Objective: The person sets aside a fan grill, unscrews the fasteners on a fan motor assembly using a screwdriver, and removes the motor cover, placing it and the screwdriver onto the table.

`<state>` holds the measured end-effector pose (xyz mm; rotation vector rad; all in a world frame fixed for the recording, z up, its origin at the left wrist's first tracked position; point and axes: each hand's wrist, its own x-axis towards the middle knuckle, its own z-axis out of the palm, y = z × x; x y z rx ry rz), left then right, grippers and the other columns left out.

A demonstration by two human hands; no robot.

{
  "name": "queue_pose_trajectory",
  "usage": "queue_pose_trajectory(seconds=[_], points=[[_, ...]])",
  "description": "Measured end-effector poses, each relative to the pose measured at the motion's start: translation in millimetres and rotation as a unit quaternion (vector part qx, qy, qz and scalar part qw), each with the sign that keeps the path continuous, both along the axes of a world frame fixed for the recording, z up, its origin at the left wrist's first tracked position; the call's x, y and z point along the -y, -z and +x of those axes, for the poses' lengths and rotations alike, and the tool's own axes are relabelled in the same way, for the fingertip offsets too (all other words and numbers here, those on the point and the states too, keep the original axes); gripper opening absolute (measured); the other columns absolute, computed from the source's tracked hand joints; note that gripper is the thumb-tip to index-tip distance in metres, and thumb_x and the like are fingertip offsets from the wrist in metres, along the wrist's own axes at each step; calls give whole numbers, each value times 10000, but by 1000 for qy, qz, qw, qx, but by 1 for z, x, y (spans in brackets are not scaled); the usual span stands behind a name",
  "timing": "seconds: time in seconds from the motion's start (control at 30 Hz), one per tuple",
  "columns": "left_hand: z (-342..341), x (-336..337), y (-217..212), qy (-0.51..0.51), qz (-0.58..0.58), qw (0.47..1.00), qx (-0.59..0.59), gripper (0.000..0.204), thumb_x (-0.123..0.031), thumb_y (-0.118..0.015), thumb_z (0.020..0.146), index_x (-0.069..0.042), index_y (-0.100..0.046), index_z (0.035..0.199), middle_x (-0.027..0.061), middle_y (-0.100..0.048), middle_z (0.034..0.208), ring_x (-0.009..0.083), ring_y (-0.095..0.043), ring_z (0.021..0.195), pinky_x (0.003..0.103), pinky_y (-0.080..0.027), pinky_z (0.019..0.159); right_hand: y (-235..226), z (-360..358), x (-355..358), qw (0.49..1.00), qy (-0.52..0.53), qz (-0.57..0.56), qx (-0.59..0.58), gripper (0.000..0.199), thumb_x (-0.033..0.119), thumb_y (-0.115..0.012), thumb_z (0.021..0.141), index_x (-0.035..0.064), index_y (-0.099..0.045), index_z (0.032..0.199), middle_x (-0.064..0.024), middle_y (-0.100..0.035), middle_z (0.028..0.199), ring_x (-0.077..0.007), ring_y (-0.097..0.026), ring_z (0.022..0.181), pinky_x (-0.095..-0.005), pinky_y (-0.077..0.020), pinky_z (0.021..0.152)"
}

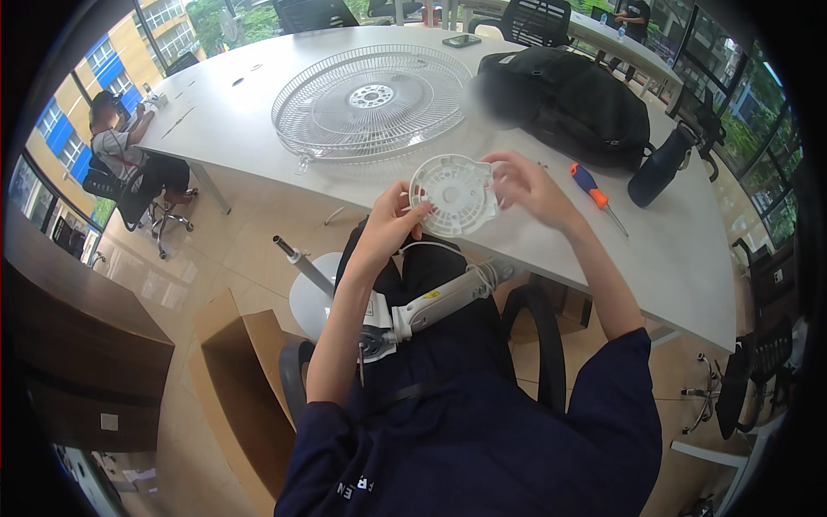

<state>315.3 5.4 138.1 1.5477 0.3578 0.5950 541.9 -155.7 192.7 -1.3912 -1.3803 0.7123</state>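
A round white plastic cover (450, 196) with ribs and slots is held up at the table's near edge, its inner side facing me. My left hand (398, 217) pinches its left rim between thumb and fingers. At the right rim my right hand (527, 188) has its fingers bent against the edge, slightly blurred. Across my lap lies a white fan body (437, 303) with a motor end and a cord wound round its other end. Farther back on the table rests a wire fan grille (372, 96), flat, with a slotted hub.
Right of my hands lie an orange-and-blue screwdriver (594, 191), a dark bottle (662, 168) and a black backpack (573, 95). A phone (462, 40) sits at the far edge. A metal pole (303, 264) and open cardboard box (245, 379) stand left of my chair. Another person (116, 142) sits far left.
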Motion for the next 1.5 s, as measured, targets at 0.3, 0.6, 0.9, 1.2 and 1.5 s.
queue_pose_trajectory(seconds=[0.3, 0.6, 0.9, 1.2, 1.5], points=[[-82, 15, -17, 101, 79, 992, -14, 385, -187, -671, 1000, -16, -522, 1311, 73, -660, 968, 128, -673, 822, 269, -521, 704, 17, -61, 14, 998, -2, -46, -49, 239, 165, -733, 938, -14, -666, 1081, -33, -682, 909, -83, -643, 815, -244, -532, 719], [-234, -4, 14, -133, 119, 983, -33, 274, -197, -639, 1011, -3, -623, 1205, 97, -682, 1125, 168, -657, 1026, 329, -510, 933, 30, -51, 12, 985, 137, 86, -60, 126, 109, -679, 972, 6, -659, 1042, 9, -635, 878, -48, -585, 773, -227, -489, 639], [-229, 13, 140, -170, -63, 973, -142, 472, -408, -467, 1082, 2, -635, 1245, 124, -661, 1256, 233, -613, 1183, 399, -450, 1058, 15, -13, 9, 879, 298, 111, 355, 335, 35, -701, 879, 120, -752, 1199, -85, -623, 990, -229, -617, 825, -335, -516, 737], [-196, 40, 145, -148, 110, 979, -83, 424, -341, -428, 1082, -39, -652, 1278, 186, -569, 1405, 312, -504, 1336, 408, -357, 1146, 35, -5, -5, 813, 315, -3, 490, 343, 59, -681, 851, 146, -761, 1173, -84, -622, 1052, -280, -602, 1027, -417, -540, 842], [-199, 46, 131, -99, 209, 965, -126, 379, -105, -616, 937, -80, -622, 1315, 192, -465, 1485, 365, -429, 1410, 442, -357, 1175, 42, -4, -16, 820, 305, -40, 483, 401, 51, -674, 852, 143, -726, 1239, -114, -596, 1128, -305, -575, 1097, -428, -537, 920]])
